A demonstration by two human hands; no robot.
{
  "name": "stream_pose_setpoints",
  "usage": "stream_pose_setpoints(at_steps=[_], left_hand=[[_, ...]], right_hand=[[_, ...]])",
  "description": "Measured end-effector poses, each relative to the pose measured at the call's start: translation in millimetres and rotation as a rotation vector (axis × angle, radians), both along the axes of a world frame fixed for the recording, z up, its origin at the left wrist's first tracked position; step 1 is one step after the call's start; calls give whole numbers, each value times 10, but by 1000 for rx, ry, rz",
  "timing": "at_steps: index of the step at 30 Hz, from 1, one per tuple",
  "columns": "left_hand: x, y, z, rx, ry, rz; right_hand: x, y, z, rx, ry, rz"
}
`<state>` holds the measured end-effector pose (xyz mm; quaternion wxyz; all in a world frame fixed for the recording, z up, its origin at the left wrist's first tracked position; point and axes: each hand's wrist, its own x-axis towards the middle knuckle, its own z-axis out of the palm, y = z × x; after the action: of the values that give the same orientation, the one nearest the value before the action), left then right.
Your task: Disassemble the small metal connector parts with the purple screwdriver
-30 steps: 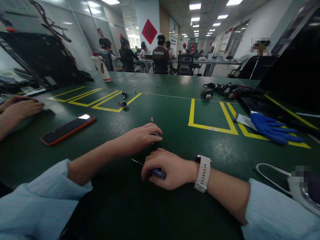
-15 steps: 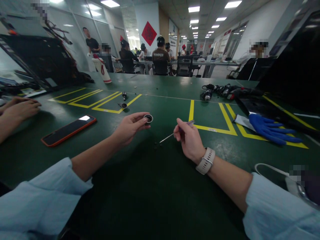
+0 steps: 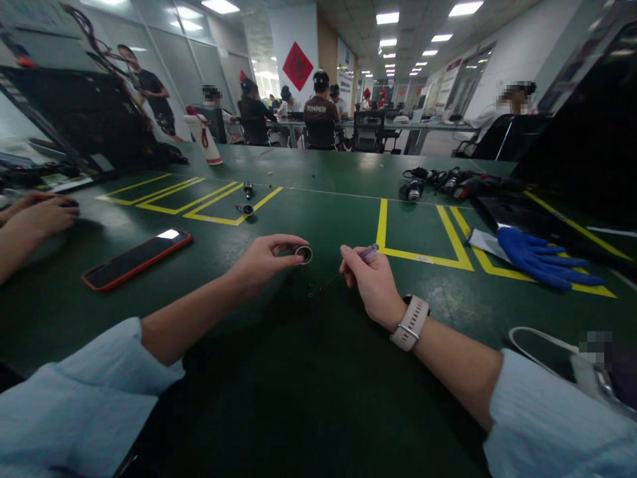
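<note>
The only vessel in sight is a white tumbler [image 3: 204, 139] with red markings, upright towards the far left edge of the bench [image 3: 279, 385]; what it holds cannot be seen. Yellow tape marks out bays on the green top. One bay left of centre holds two small metal parts [image 3: 245, 208], lying apart from each other. The bay right of centre is bare, with a heap of dark tools and cables [image 3: 432, 180] just beyond its far side.

The left hand [image 3: 261, 261] reaches in from the near left edge, palm turned inward. Its thumb and forefinger are pinched on a small ring [image 3: 303, 253], held just above the middle of the bench. The right hand [image 3: 371, 282], with a pale watch [image 3: 411, 323] on its wrist, comes in from the near right edge. It is closed around a slim screwdriver [image 3: 368, 251], whose purple handle end sticks up past the fingers while the thin shaft slants down towards the ring. The two hands are near but not touching. A few tiny screws [image 3: 311, 290] lie on the bench between and just below them.

A phone [image 3: 137, 259] in an orange case lies flat to the left. A blue glove [image 3: 540, 257] lies towards the right edge. Another person's hand [image 3: 37, 216] rests at the far left edge.
</note>
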<state>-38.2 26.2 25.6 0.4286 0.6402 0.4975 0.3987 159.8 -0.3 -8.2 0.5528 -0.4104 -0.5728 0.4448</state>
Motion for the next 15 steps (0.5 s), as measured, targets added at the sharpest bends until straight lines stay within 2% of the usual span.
stream_pose_setpoints(at_steps=[4, 8, 15], left_hand=[[1, -13, 28, 8, 98, -10], [23, -33, 42, -17, 105, -17], [32, -40, 62, -29, 59, 26]], right_hand=[[3, -68, 94, 16, -71, 9], [-14, -133, 164, 32, -98, -10], [-51, -70, 32, -20, 115, -70]])
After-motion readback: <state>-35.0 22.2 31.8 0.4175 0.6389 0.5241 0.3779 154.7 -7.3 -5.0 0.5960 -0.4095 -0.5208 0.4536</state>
